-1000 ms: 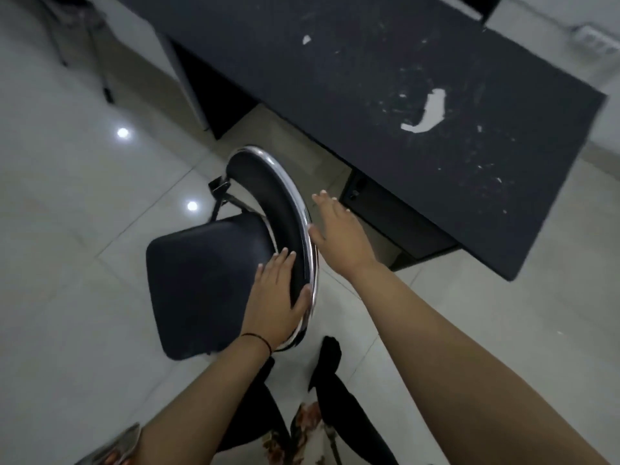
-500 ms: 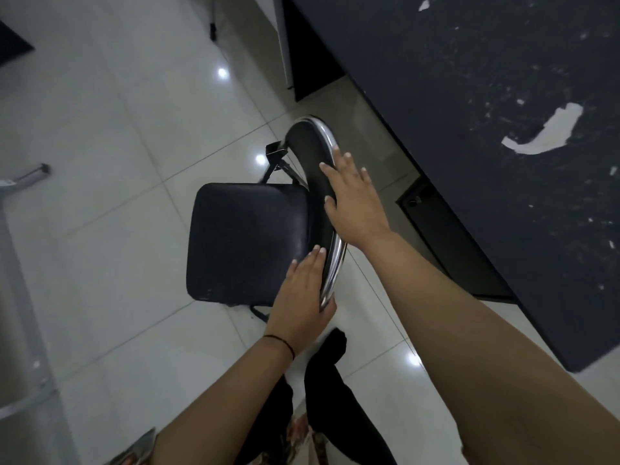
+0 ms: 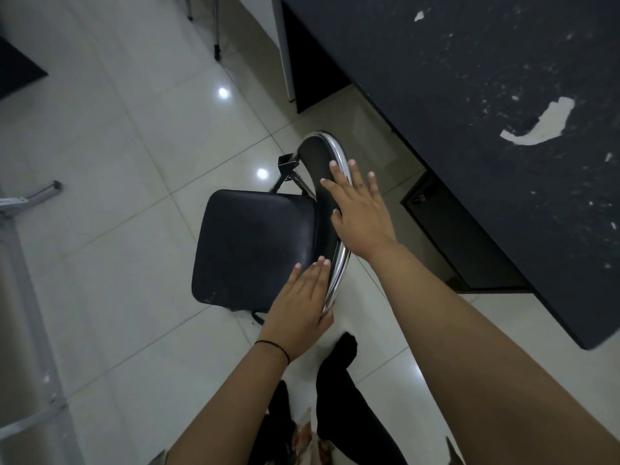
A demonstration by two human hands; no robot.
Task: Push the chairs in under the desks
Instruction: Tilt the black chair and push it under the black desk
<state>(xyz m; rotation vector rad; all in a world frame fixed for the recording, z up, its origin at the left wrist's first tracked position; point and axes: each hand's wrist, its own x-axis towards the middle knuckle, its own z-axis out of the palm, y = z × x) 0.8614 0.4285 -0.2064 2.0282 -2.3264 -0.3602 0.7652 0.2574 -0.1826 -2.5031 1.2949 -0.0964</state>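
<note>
A chair with a black padded seat [image 3: 255, 246] and a chrome-rimmed black backrest [image 3: 318, 152] stands on the tiled floor beside a dark desk [image 3: 469, 95]. Its backrest is toward the desk and its seat points away, to the left. My left hand [image 3: 298, 310] holds the near end of the backrest, fingers on the pad and thumb behind the chrome rim. My right hand [image 3: 362, 216] lies over the top of the backrest with its fingers spread across the rim.
Under the desk sits a dark drawer cabinet [image 3: 453, 236], with a white side panel [image 3: 285, 45] further back. A grey metal frame [image 3: 20, 209] runs along the left edge. Thin metal legs [image 3: 217, 45] stand at the top. My black-clad legs [image 3: 339, 397] are right behind the chair.
My right hand moved from the air beside the backrest onto its top rim. The left hand kept its hold. The view swung, so the chair now sits more central.
</note>
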